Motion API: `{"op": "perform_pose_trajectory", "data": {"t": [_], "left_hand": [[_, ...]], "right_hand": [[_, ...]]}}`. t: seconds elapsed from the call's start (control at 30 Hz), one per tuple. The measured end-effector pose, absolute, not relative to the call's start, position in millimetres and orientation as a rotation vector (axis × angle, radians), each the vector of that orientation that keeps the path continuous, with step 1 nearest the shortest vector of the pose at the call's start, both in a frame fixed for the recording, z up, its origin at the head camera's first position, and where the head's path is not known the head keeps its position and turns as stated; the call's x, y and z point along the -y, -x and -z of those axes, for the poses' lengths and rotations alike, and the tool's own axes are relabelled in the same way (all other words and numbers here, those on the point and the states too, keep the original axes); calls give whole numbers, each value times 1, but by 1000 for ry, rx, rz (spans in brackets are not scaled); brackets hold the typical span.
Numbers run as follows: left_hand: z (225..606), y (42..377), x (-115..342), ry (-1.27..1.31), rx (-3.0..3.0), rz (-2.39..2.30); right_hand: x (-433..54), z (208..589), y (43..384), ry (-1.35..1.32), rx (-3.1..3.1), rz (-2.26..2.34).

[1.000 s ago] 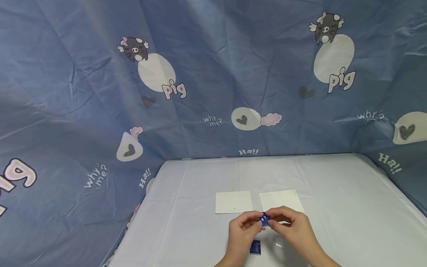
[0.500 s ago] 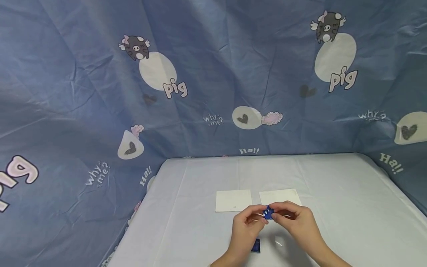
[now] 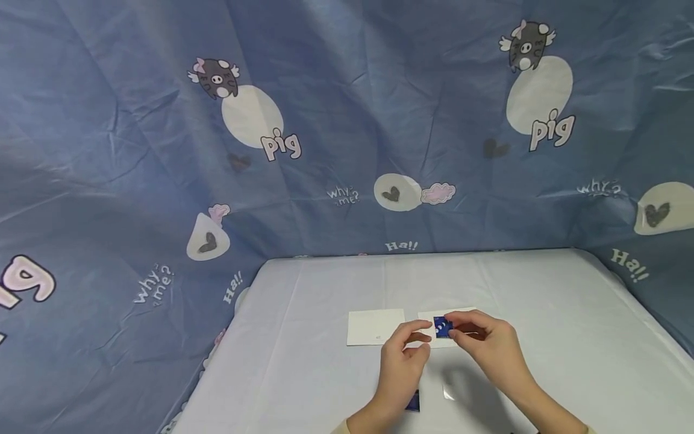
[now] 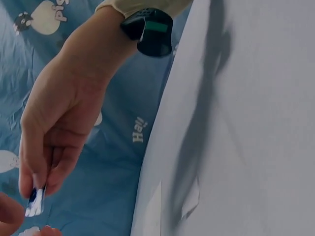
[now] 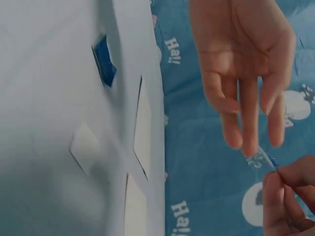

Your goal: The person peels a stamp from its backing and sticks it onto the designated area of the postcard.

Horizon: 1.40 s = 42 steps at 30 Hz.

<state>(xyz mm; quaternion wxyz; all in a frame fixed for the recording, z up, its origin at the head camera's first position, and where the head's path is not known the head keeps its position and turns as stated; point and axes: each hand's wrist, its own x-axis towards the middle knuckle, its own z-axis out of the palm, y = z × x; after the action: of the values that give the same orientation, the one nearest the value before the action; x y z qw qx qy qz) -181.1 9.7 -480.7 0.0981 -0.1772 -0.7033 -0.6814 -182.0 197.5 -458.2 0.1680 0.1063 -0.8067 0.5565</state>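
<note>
A small blue square (image 3: 441,327) with white crescent moons, like a postage stamp, is up in the air in the head view. My right hand (image 3: 488,343) pinches its right edge between thumb and fingers. Just left of it, my left hand (image 3: 403,358) holds nothing, its fingers loosely spread and apart from the stamp. In the right wrist view the left palm (image 5: 243,64) shows bare. The stamp overlaps the right white card (image 3: 426,315) in the head view. A second dark blue stamp (image 3: 414,402) lies on the table, partly hidden behind my left wrist.
A left white card (image 3: 374,328) lies beside the right one on the white-covered table (image 3: 293,361). Between my forearms rests a small whitish slip (image 3: 449,392). Blue printed cloth (image 3: 325,120) hangs behind and at the sides.
Both hands held the stamp earlier. My left hand has let go of it, while the right hand has carried it slightly forward and to the right, over the right card.
</note>
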Motion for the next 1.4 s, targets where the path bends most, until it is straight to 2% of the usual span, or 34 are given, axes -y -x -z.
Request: {"op": "perform_pose_trajectory", "data": {"t": [0.27, 0.77, 1.1, 1.4], "left_hand": [[480, 203, -2, 467, 2237, 1831], [484, 256, 19, 588, 2526, 1315], [490, 268, 11, 659, 2622, 1178], [503, 271, 2, 709, 2764, 989]], "right_hand": [[-206, 458, 194, -316, 2340, -1574], [-217, 463, 215, -188, 2434, -1658], [-237, 473, 231, -192, 2402, -1731], [-255, 484, 248, -102, 2495, -1592]]}}
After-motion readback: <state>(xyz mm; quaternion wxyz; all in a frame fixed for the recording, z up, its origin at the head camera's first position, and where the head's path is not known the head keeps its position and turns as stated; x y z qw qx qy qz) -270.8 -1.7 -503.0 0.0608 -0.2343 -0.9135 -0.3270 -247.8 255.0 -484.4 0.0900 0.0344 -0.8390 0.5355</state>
